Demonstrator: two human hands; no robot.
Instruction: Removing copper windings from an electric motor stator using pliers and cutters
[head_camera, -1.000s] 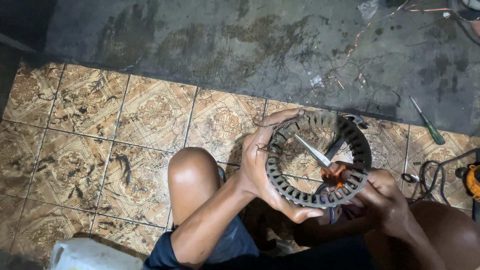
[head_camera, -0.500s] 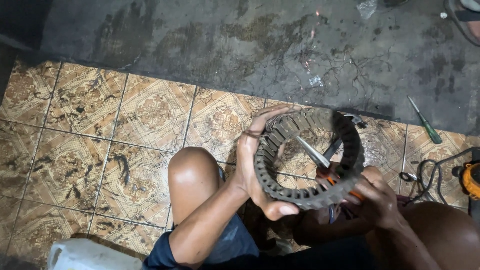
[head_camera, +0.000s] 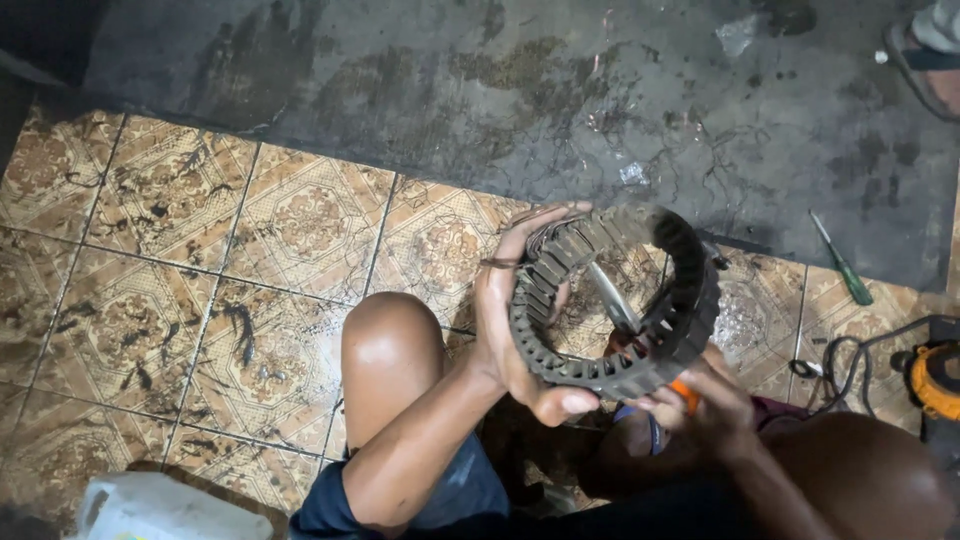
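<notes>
Left hand fingers clamped on slotted stator ring rim; right hand gripping orange-handled pliers inside ring. Likely heavy, rigid; best held by rim.

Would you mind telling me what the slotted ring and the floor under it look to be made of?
The slotted ring looks like dull, dark grey stacked metal, with fine layered edges. The floor is glazed patterned ceramic tile, brown and cream, meeting rough grey concrete further out.

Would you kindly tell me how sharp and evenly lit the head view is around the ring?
Head view: the slotted metal ring is motion-smeared at its far rim; the left hand is sharper; glare sits on the knee; the corners fall dark.
</notes>
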